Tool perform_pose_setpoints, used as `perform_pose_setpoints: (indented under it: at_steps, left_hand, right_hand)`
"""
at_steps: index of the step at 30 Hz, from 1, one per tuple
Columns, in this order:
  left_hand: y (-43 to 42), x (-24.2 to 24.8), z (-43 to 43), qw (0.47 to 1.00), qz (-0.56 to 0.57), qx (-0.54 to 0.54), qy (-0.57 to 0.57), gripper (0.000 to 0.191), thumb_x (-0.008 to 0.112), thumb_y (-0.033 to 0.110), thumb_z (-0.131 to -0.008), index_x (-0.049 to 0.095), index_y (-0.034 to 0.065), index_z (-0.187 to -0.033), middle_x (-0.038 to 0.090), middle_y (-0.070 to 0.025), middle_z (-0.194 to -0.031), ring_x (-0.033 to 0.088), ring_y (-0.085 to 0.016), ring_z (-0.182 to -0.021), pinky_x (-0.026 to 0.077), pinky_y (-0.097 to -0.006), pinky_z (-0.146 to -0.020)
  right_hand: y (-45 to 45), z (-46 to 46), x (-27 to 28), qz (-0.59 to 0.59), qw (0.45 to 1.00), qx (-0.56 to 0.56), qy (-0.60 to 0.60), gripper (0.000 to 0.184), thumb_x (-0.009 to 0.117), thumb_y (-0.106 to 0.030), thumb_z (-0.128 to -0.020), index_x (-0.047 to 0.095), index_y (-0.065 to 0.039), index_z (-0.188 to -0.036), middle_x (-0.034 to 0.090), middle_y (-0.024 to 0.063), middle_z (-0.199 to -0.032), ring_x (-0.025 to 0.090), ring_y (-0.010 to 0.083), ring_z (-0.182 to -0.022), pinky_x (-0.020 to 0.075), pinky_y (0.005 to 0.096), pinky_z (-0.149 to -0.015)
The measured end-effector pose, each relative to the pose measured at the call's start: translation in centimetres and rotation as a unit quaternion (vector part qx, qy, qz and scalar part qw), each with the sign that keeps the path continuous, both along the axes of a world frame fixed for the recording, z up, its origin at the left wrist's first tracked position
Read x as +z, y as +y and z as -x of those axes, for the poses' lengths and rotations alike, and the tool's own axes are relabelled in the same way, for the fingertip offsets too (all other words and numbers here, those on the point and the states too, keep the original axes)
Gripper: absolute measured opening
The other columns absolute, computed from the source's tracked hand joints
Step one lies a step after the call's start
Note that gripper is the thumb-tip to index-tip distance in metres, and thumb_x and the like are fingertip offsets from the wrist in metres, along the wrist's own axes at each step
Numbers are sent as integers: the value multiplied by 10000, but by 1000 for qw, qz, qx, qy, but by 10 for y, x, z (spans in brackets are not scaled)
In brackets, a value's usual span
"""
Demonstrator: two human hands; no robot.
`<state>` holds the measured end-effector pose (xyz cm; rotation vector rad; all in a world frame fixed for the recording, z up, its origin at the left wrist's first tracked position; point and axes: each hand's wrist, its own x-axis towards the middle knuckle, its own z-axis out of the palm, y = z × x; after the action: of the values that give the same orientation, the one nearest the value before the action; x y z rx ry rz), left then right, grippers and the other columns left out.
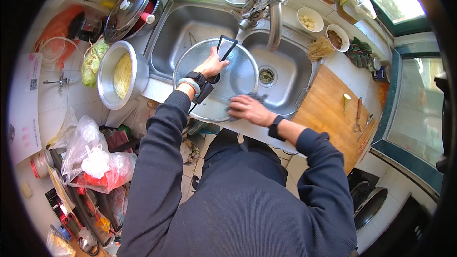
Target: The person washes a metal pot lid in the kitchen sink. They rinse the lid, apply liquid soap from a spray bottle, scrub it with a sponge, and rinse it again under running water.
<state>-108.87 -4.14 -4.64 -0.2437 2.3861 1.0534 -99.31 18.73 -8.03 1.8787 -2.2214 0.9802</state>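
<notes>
A round glass pan lid (242, 67) with a metal rim lies tilted over the front edge of the double sink, between the two basins. My left hand (210, 66) grips the lid's black upright handle (230, 48) near its middle; some of the fingers are hidden. At the lid's lower right rim, my right hand (250, 109) presses a dark grey cloth (260, 97) against the rim. Water drops show on the glass. The left basin (167, 50) holds a few green scraps, and more scraps sit in the drain strainer (266, 75) of the right basin.
To the left stand a metal bowl of pale shreds (123, 75), a cabbage (93, 60) and a lidded pot (128, 14). A faucet (275, 28) rises behind the sink. On the right, a wooden cutting board (325, 114) carries a peeler (358, 114) and a vegetable piece (346, 100).
</notes>
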Motion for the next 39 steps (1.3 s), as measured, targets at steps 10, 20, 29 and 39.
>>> perform_pose_setpoints:
  at_steps: [10, 20, 29, 39]
  left_hand:
    - [3, 2, 1, 1000, 4, 11, -12, 729, 637, 320, -902, 203, -61, -1347, 487, -346, -1274, 506, -385, -1217, 373, -411, -1028]
    - [0, -5, 1, 1000, -7, 11, -4, 728, 643, 316, -901, 206, -56, -1349, 504, -337, -1253, 520, -382, -1196, 376, -411, -1022]
    - [-3, -12, -1, 1000, -24, 13, 15, 656, 617, 292, -921, 228, -66, -1309, 516, -334, -1225, 539, -374, -1162, 399, -414, -1001]
    - [-4, -18, 0, 999, -33, 7, 19, 640, 606, 304, -927, 244, -80, -1290, 490, -336, -1256, 501, -367, -1209, 371, -404, -1028]
  right_hand:
    - [-102, -48, -17, -34, 999, -5, 25, 322, 567, -179, -793, 624, -49, -1082, 551, 94, -1170, 487, 271, -1190, 388, 383, -1020]
    - [-12, -18, 5, -48, 999, -1, 5, 355, 566, -164, -777, 628, -52, -1109, 526, 108, -1164, 477, 283, -1189, 391, 399, -1013]
    - [-86, 20, -14, 34, 993, -97, -50, 306, 595, -128, -741, 659, -83, -1036, 584, 105, -1128, 539, 273, -1129, 442, 381, -972]
    - [-44, -1, -9, 91, 978, -183, -42, 406, 580, -24, -727, 666, -107, -1115, 591, 118, -1137, 550, 306, -1103, 453, 417, -946]
